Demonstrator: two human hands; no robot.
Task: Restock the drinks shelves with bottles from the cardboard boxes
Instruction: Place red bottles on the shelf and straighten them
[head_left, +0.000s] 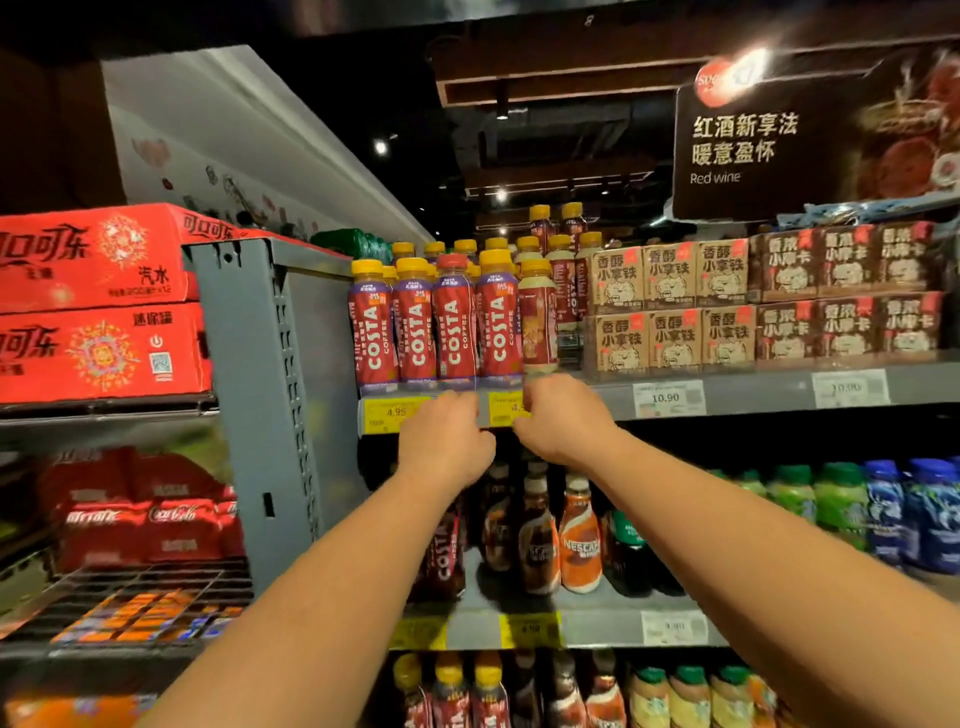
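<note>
— Bottles (436, 332): where are they standing?

— In a row at the front of the top shelf (753, 395), red labels facing out, most with yellow caps and one with a red cap. More are standing behind them, largely hiding.

— What else is hiding?

— The fingertips of both hands are tucking out of sight behind the knuckles. The right hand (563, 421) is covering part of a yellow tag (501, 408). The forearms are crossing in front of dark bottles (498, 519) on the lower shelf (613, 629), and the frame edge is cutting off the bottom row. The left rack (130, 597) is blurring.

— And the grip?

— Both bare arms are stretching up and forward. The left hand (447, 441) is reaching to the shelf lip just under the row. The right one is lifting its fingers to the base of a pale bottle (537, 322) at the row's right end. Whether either grip is closing on anything, I cannot tell.

— And around them?

— A grey upright (270, 364) is standing left of the row, with red cartons (98, 260) beyond it. Brown packs (670, 306) are sitting to the right of the pale bottle, under a wine sign (810, 135). An orange bottle (579, 540) is showing between the forearms.
</note>
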